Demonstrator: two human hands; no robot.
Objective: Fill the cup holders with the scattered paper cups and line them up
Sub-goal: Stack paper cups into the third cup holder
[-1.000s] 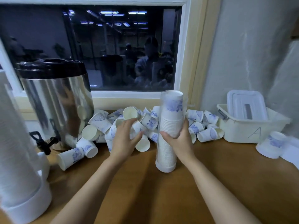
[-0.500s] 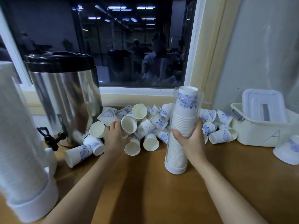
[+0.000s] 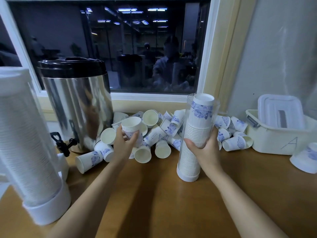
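A clear tube cup holder (image 3: 192, 162) stands upright on the wooden counter, filled with stacked paper cups up to its rim. My right hand (image 3: 204, 148) grips it around the middle. My left hand (image 3: 122, 143) holds a small nested stack of paper cups (image 3: 133, 127), lifted just above the pile with its mouth facing up. Behind both hands lies a heap of scattered white paper cups with blue flower print (image 3: 164, 133), along the window sill. A second filled cup holder (image 3: 29, 143) stands at the near left.
A steel drink urn (image 3: 77, 103) with a black tap stands at the back left. A white plastic box marked A (image 3: 277, 134) with a lid in it sits at the right, with an upturned cup (image 3: 307, 158) beside it. Wooden counter (image 3: 163, 203) lies in front.
My left hand has picked a small stack of cups out of the pile and raised it. My right hand keeps its grip on the tube holder.
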